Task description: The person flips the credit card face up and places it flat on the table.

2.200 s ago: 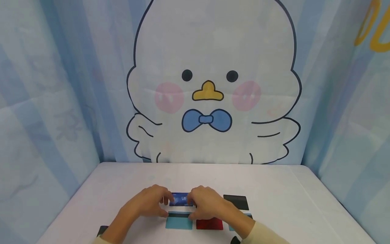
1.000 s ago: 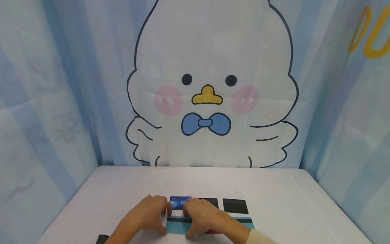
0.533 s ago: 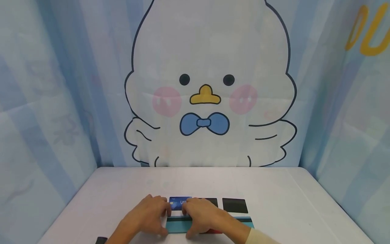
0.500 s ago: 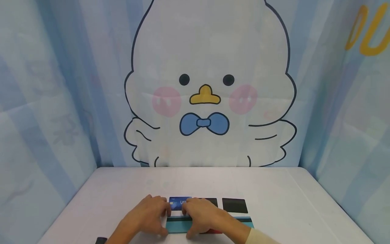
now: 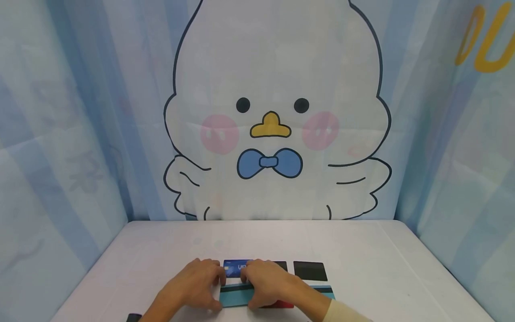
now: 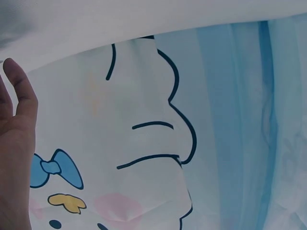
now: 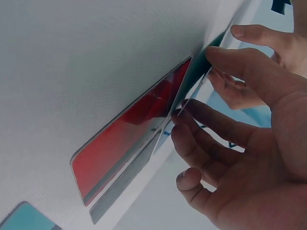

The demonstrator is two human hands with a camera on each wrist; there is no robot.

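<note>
One teal card (image 5: pixel 236 298) with a dark stripe sits at the white bench (image 5: pixel 374 255), nearer the person than the blue VIP card (image 5: pixel 233 268) and left of the red card (image 5: pixel 280 305), tilted with its right end raised. The right hand (image 5: pixel 268 281) pinches that end between thumb and fingers. At the other end, the left hand (image 5: pixel 199 282) has thumb and fingers spread apart, though I cannot tell whether it grips.

A hand could pass over the white tabletop (image 5: pixel 382 273) at the head view's lower right; at lower centre, the bare left hand (image 5: pixel 199 284) and bare right hand (image 5: pixel 268 281) hem in the striped teal rectangular card (image 5: pixel 235 298).
</note>
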